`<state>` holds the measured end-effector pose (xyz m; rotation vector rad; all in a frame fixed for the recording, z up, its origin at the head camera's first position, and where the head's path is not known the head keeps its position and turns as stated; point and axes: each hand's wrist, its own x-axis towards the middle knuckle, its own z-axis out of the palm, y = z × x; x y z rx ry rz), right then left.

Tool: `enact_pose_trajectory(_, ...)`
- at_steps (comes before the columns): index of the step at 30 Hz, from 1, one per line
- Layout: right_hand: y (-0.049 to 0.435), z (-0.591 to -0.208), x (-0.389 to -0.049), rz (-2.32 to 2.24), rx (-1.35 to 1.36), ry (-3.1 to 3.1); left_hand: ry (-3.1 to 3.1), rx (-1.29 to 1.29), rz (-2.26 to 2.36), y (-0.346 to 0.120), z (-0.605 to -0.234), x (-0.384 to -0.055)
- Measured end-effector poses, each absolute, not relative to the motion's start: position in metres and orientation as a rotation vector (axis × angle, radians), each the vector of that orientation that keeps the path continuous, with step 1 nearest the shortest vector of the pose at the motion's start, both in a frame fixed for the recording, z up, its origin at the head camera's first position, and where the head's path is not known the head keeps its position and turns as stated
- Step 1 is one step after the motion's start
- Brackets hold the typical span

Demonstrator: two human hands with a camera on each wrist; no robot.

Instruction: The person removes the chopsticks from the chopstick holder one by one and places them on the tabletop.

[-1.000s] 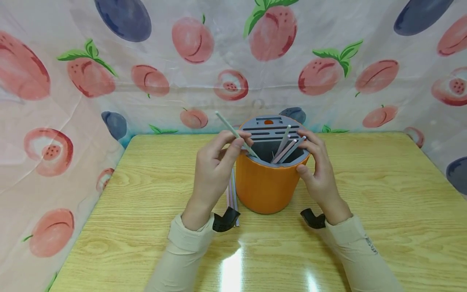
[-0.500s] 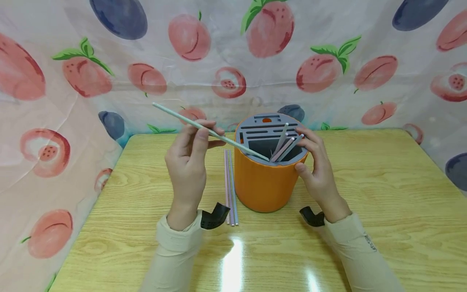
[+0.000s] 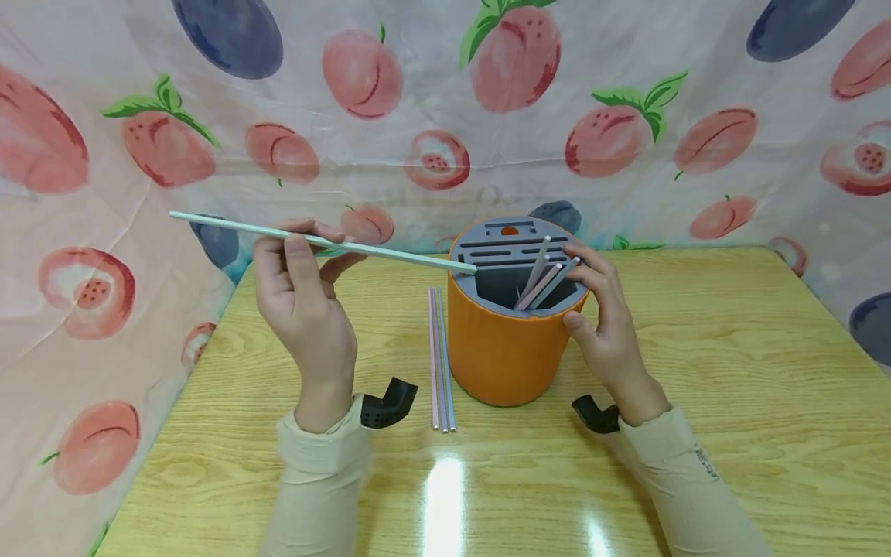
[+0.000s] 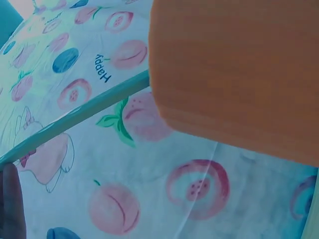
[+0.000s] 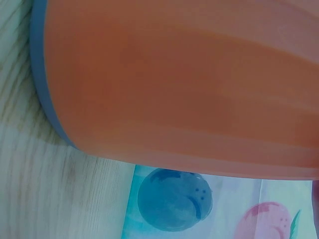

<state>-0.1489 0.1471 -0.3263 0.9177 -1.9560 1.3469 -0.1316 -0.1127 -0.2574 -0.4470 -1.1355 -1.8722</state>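
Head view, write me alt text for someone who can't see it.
A left hand holds a pale green stick, one end at the top of an orange holder, which the right hand grips by the rim. Other sticks lean inside the holder, and three sticks lie beside it on a wooden table before a fruit-print cloth.

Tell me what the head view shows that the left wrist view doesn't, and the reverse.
Only the head view: the right hand gripping the holder, its grey top, the sticks standing in it, and the three loose sticks beside it.

Only the left wrist view: the "Happy" lettering and a rabbit-like drawing.

Both: the holder's orange side, the green stick, the left hand (just part in the wrist view) and the fruit-print cloth.
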Motion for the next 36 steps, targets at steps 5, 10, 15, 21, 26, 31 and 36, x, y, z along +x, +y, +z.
enact_pose_trajectory(5, 0.147, -0.327, -0.149, 1.348, 0.917, -1.955, -1.054, -0.411, -1.905, -0.124, -0.261, -0.138)
enact_pose_trajectory(10, 0.147, -0.326, -0.149, 1.346, 0.916, -1.953, -1.032, -0.393, -1.918, -0.129, -0.262, -0.139)
enact_pose_trajectory(15, 0.147, -0.326, -0.15, 1.348, 0.923, -1.943, -1.055, -0.351, -1.886, -0.133, -0.262, -0.139)
enact_pose_trajectory(21, 0.147, -0.326, -0.15, 1.347, 0.923, -1.946, -1.245, -0.342, -1.86, -0.131, -0.262, -0.137)
enact_pose_trajectory(26, 0.147, -0.327, -0.149, 1.343, 0.922, -1.951, -1.569, -0.331, -1.814, -0.127, -0.265, -0.136)
enact_pose_trajectory(31, 0.147, -0.327, -0.149, 1.337, 0.922, -1.954, -1.917, -0.25, -1.72, -0.131, -0.286, -0.151)
enact_pose_trajectory(36, 0.147, -0.327, -0.149, 1.329, 0.923, -1.957, -2.12, -0.085, -1.633, -0.133, -0.316, -0.171)
